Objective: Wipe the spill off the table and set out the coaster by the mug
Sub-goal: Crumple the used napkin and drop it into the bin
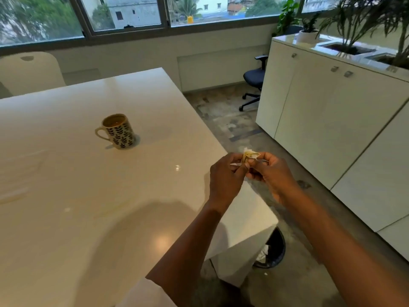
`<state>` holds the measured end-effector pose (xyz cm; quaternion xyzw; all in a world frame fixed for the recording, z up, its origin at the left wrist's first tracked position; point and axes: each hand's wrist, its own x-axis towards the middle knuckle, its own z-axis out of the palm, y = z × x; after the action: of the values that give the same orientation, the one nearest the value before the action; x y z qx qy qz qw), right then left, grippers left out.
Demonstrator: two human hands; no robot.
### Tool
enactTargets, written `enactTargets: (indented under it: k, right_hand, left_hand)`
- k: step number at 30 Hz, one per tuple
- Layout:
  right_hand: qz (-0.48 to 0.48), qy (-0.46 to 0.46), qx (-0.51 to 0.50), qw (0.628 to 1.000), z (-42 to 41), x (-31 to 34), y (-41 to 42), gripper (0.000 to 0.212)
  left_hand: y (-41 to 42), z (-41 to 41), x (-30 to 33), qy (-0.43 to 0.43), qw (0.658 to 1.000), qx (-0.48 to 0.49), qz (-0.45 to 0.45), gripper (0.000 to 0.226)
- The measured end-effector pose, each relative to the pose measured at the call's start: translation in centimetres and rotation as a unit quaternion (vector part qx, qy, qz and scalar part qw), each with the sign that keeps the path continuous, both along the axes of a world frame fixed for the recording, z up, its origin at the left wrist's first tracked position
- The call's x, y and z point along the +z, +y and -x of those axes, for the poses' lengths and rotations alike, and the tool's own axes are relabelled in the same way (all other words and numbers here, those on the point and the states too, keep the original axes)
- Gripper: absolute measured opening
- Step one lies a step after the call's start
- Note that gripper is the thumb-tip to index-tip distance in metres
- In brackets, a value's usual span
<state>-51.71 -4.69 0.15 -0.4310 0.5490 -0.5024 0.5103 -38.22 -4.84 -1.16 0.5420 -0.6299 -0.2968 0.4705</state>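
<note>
Two hands share one small wad of stained tissue (250,156) over the right edge of the table: the left hand (225,176) pinches it from one side with curled fingers, the right hand (269,173) pinches it from the other. Held up between both sets of fingertips and clear of the tabletop, the tissue looks as though it is being folded or balled up, probably to trap the brown wet patch inside before it is thrown away. A dark bin (273,249) with a crumpled white scrap in it stands on the floor just below and beside the table's corner, which would explain why the hands work out here instead of over the middle.

Further in, the patterned mug (118,131) stands upright on the white table (66,196), handle to the left, with brown drink inside. No wet pool shows around it; glare on the glossy top makes faint smears hard to rule out. I see no coaster anywhere, so that half of the job seems still to come.

Beyond the table are white cabinets (332,111) topped with planters, an office chair (254,80), mottled stone flooring and wide windows.
</note>
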Motion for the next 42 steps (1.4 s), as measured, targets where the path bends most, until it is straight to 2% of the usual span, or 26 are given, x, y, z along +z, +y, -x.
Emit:
enactTargets:
  k: [4,10,17,22,28,31,35,42]
  right_hand:
    - [0.006,0.006,-0.007,1.0,5.9,-0.6,-1.3,0.001]
    - [0.014,-0.002,-0.03,0.999,12.4,-2.6,-2.5,0.007]
    - [-0.025,0.044,-0.114,0.992,17.3,-10.0,-2.4,0.018]
    - [-0.071,0.111,-0.114,0.985,18.9,-16.3,-2.2,0.006]
    - [-0.121,0.175,-0.098,0.972,19.0,-23.9,-1.5,0.014]
    - [-0.135,0.218,-0.116,0.96,19.1,-27.0,-1.2,0.013]
    - [-0.161,0.255,-0.133,0.944,19.2,-30.4,-0.9,0.019]
    - [-0.212,0.246,-0.125,0.937,18.4,-34.5,-2.3,0.023]
  left_hand:
    - [-1.3,6.2,-0.5,-0.002,1.0,0.0,0.01,0.02]
    - [-1.7,14.5,-1.6,0.078,0.995,0.049,-0.03,0.015]
    - [-1.8,21.4,-7.8,0.079,0.984,0.08,-0.138,0.011]
    - [-1.8,22.8,-13.4,0.046,0.975,0.076,-0.205,0.017]
    - [-2.0,22.4,-22.1,0.004,0.959,0.074,-0.273,0.021]
    - [-2.0,22.7,-25.6,-0.007,0.944,0.03,-0.327,0.034]
    - [-1.6,23.3,-29.0,0.029,0.916,-0.022,-0.4,0.047]
    - [-2.4,23.7,-32.3,0.081,0.906,-0.026,-0.414,0.035]
